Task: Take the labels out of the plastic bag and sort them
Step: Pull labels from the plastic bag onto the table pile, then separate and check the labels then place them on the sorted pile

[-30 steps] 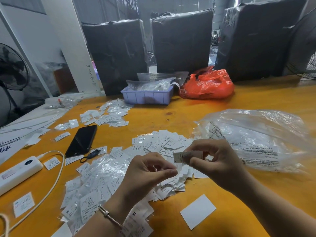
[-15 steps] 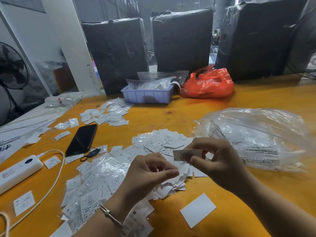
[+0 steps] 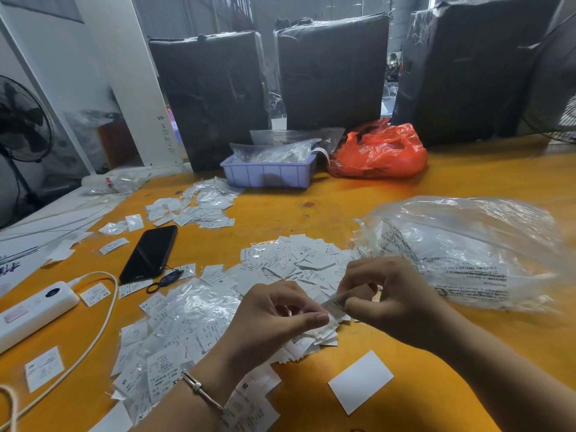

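At the far left of the yellow bench (image 3: 358, 213) a white power bank (image 3: 29, 310) lies with its white cable (image 3: 93, 335) looping toward the near edge, and single labels sit around it. Just right of it a black phone (image 3: 149, 254) lies face up, tilted, with a small dark loop strap (image 3: 163, 280) at its lower end. Behind the phone a small scatter of labels in clear sleeves (image 3: 199, 204) spreads in front of a lilac plastic tray (image 3: 268, 174) stuffed with clear bags; an orange plastic bag (image 3: 380, 152) sits just right of the tray, and three black wrapped bundles (image 3: 332, 73) stand along the back. In the middle a big heap of white labels (image 3: 293, 263) runs from the near left edge up toward the centre, many printed with size letters such as M, L and XS. The left hand (image 3: 271, 319), a metal bracelet (image 3: 199, 388) on its wrist, hovers over this heap with its fingers curled and thumb and forefinger pinched together at one end of a small label (image 3: 334, 304). The right hand (image 3: 389, 294) pinches the other end of that same label, fingers curled close, above the heap. A blank white card (image 3: 361, 381) lies alone on the bench below the right forearm. Farthest right, the large crumpled clear plastic bag (image 3: 467, 251) with printed warning text rests on the bench just beside the right hand.
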Demonstrator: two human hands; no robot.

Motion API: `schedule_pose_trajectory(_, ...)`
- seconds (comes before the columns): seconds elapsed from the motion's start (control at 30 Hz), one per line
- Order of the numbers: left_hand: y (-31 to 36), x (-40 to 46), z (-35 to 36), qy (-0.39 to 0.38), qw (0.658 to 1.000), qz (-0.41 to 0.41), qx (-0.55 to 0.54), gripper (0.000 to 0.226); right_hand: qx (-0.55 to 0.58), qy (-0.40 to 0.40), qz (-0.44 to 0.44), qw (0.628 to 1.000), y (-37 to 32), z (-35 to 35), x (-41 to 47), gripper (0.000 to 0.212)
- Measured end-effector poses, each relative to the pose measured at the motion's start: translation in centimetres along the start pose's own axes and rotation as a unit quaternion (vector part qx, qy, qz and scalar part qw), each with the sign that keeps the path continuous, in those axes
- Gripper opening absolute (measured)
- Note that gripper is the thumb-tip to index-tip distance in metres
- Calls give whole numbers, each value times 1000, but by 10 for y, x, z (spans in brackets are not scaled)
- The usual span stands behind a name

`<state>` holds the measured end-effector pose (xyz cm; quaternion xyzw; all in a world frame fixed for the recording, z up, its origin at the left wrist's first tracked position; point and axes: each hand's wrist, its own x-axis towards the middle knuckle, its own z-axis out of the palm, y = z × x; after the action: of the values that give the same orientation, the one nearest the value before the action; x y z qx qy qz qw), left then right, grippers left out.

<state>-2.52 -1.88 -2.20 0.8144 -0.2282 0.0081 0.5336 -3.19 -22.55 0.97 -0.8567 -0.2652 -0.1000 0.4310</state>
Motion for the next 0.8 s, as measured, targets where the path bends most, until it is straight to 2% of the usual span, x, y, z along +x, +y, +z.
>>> schedule_pose_trajectory(0.1, 0, 1, 0, -3, 1000, -3, 5, 22, -41, -29, 3, 999, 3, 2, 0, 20)
schedule_pose_trajectory(0.17, 1, 1, 1, -5, 1000, -10, 2, 20, -53, -43, 1, 998, 4, 3, 0, 14)
schedule_pose_trajectory(0.3, 2, 1, 1, -1, 999, -33, -37, 13, 69, 31, 10, 997, 4, 1, 0, 26)
schedule_pose_trajectory(0.37, 2, 1, 0, 6, 997, -53, -63, 13, 126, 89, 15, 988, 5, -1, 1, 24)
schedule_pose_trajectory(0.43, 3, 1, -1, 7, 994, -69, -86, 11, 155, 112, 21, 981, 6, 1, 1, 20)
schedule_pose_trajectory(0.63, 8, 0, 1, -12, 992, -70, -107, 13, 116, 71, 10, 991, 5, 15, -1, 24)
schedule_pose_trajectory(0.8, 8, 1, 0, 11, 989, -83, -120, 16, 115, 117, 43, 986, 9, 13, 0, 19)
